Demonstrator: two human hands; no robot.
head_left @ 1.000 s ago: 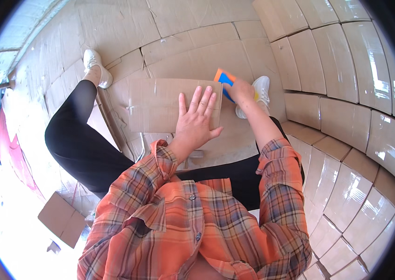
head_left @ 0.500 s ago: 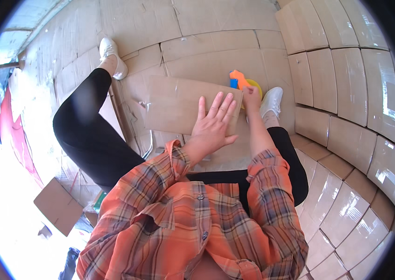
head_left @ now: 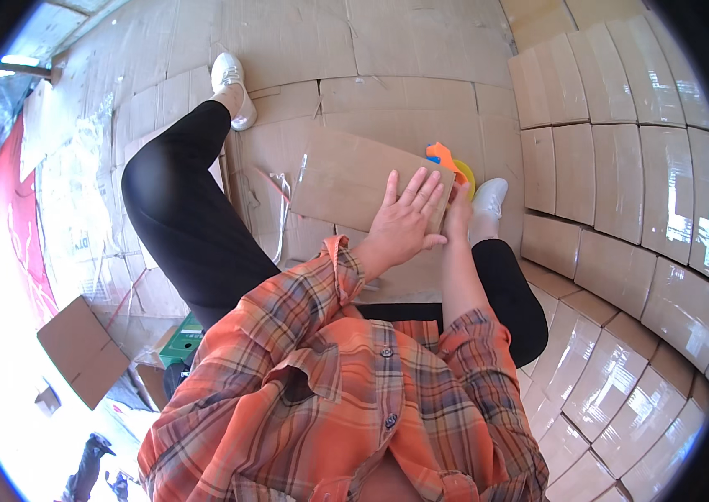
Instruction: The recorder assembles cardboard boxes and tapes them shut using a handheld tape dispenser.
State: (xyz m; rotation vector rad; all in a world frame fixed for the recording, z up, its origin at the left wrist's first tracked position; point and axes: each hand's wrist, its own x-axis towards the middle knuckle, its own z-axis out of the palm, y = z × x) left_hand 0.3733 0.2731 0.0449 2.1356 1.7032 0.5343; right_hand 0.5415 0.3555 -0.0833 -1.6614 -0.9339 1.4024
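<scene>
A closed brown cardboard box (head_left: pixel 354 180) lies in front of me between my legs, its long side slanting down to the right. My left hand (head_left: pixel 405 217) rests flat on the box's right part, fingers stretched out. At the right end of the box is my right hand (head_left: pixel 457 213), its fingers curled and partly hidden. It grips a tape dispenser (head_left: pixel 445 156), orange and blue, with a yellow roll (head_left: pixel 468 180) on it. The dispenser sits just beyond the box's right corner, and its lower part is covered by my hand.
Stacked brown cartons (head_left: pixel 576 167) form a wall along the right side. Flattened cardboard (head_left: pixel 421 50) covers the floor. To the left are a loose cardboard piece (head_left: pixel 82 351), a green box (head_left: pixel 181 341) and a red sheet (head_left: pixel 15 209). My white shoes (head_left: pixel 488 201) stand beyond the box.
My right hand has come down along the box's right end, with the dispenser closer to the corner. My left hand stays flat on the box. The whole view has shifted slightly.
</scene>
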